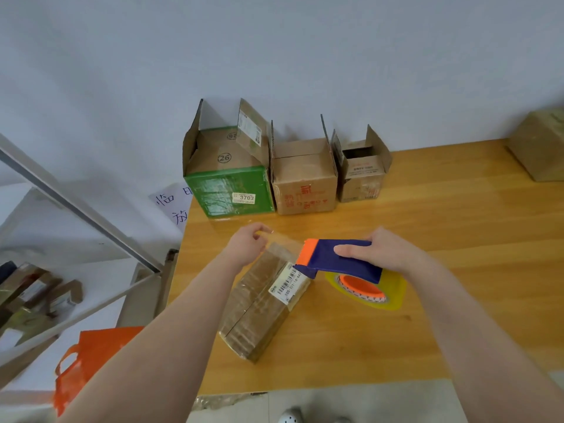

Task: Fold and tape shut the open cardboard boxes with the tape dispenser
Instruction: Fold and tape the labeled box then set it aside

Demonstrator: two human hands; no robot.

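A small brown cardboard box [259,306] with a barcode label lies closed on the wooden table [457,254] in front of me. My right hand [381,251] grips the blue and orange tape dispenser [335,259], held just above the box's far end, with its yellow tape roll [393,291] underneath. My left hand [248,244] pinches the free end of the clear tape [283,239], stretched between the dispenser and my fingers over the box's far edge.
Three boxes with raised flaps stand against the wall: a green one [229,187], a brown one with red print [305,184], a smaller one [363,175]. Another box [540,148] sits far right. An orange bag [91,358] and a shelf [36,297] are left of the table.
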